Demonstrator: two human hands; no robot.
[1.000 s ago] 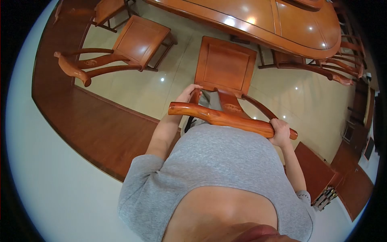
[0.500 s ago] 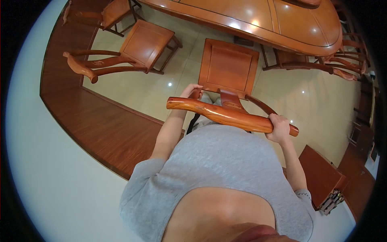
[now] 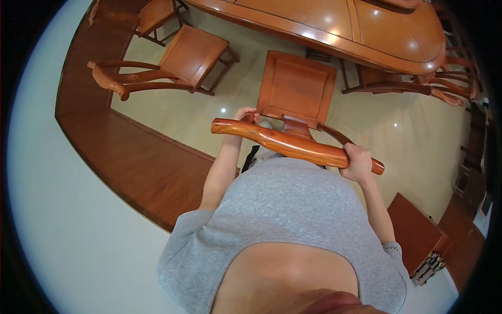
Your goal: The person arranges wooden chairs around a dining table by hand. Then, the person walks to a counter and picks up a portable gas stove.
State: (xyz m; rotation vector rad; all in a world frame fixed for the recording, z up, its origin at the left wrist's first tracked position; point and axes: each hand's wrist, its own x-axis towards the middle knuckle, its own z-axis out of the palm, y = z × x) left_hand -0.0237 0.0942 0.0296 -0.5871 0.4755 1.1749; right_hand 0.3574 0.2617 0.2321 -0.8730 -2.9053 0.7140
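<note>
A reddish-brown wooden chair [image 3: 298, 86] stands in front of my body, its square seat pointing away from me and its curved top rail [image 3: 282, 144] close to my chest. My right hand [image 3: 357, 163] is wrapped round the rail near its right end. On the other side my left hand [image 3: 247, 114] grips the chair's side post, just beyond the left end of the rail; part of that post is hidden by the fingers and the rail.
A long glossy wooden table [image 3: 314, 26] spans the top. Another chair [image 3: 193, 57] stands at the left, with a further one [image 3: 156, 15] behind it. More chairs line the right. A brown wooden cabinet [image 3: 415, 230] is at lower right.
The top rail has shifted slightly left and up with my hands on it. The chair at the left and the surroundings have shifted a little to the right in view. Both hands keep their hold.
</note>
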